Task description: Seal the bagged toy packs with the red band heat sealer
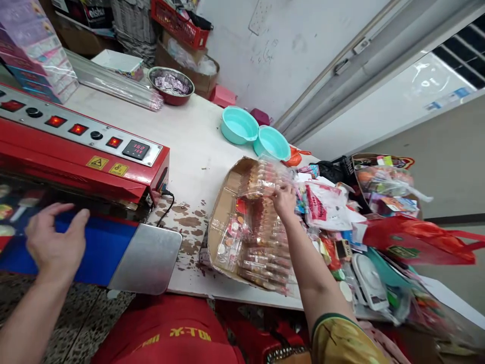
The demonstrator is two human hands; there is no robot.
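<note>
My left hand rests palm down with fingers spread on the blue conveyor belt of a red sealing machine, touching a printed packet at the far left edge. My right hand reaches across to a cardboard tray heaped with clear plastic packets of small items. Its fingers are pinched on the top packet, which is lifted at the tray's far end.
Two teal basins and a metal bowl of wrapped sweets stand on the white table. Bags and packages crowd the right side. A steel plate ends the conveyor. Red cloth lies below.
</note>
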